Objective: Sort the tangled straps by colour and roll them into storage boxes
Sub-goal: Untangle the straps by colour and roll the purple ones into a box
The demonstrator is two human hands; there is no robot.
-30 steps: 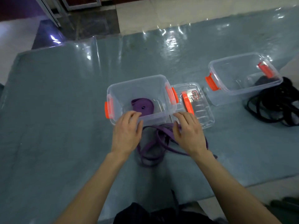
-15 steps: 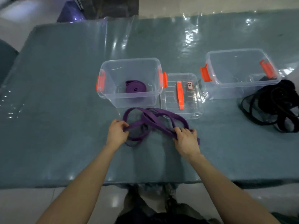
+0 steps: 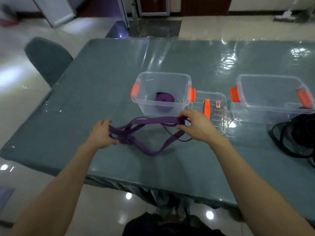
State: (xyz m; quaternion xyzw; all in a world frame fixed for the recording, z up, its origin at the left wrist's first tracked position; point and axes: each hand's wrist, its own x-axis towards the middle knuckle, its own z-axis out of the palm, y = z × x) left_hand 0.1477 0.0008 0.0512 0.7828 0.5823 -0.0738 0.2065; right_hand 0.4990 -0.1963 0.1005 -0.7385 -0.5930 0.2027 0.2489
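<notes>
Purple strap (image 3: 153, 120): flat band, maybe woven, tangled in loose loops, lifted over the glossy film-covered table (image 3: 102, 86), just before the near box (image 3: 148, 109).
Left hand (image 3: 102, 134): fingers curled round a bunched knot of loops.
Right hand (image 3: 197, 125): thumb and fingers pinch the stretched end.
Rolled strap (image 3: 164, 101): purple coil inside that clear plastic box with orange latches.
Lid (image 3: 216, 114): clear, ribbed, flat beside it.
Black straps (image 3: 305, 133): dark heap by the second box (image 3: 264, 113).

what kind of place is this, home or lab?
Probably a home dining room: a table with cloth under clear plastic sheeting, a padded chair beside it, glossy floor tiles and door frames at the back.
</notes>
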